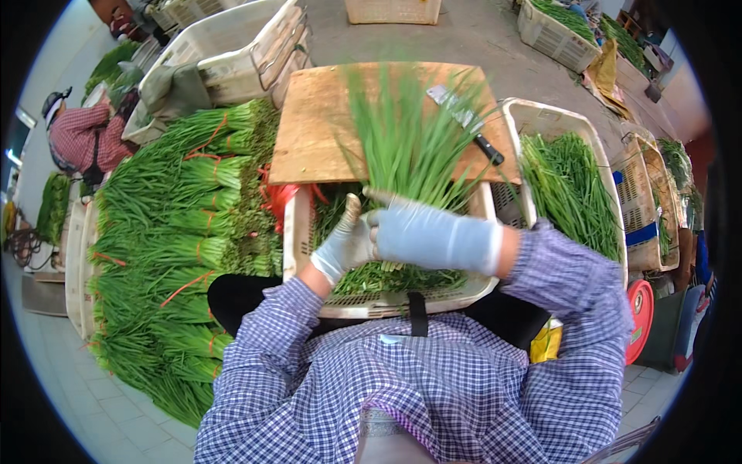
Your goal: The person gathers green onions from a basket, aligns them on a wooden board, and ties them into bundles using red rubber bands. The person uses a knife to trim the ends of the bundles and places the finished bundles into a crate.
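My right hand [432, 232], in a whitish glove with a pale blue wrap, is closed around a bunch of long green leafy stalks, like garlic chives [400, 145]. The leaves fan out over a wooden board [319, 127] and look blurred. My left hand [348, 238], gloved too, is beside the right at the base of the bunch, thumb raised; whether it grips any stalks is hidden. A cleaver [464, 119] with a black handle lies on the board, partly behind the leaves. Under my hands is a white plastic crate [377, 310] with loose green trimmings [400, 281].
Tied green bundles [197, 249] are piled at the left, near red ties [281, 197]. A crate [600, 139] of loose greens [571, 185] stands at the right. Large white crates [226, 40] stand beyond. A person in a red checked shirt [87, 136] bends at the far left.
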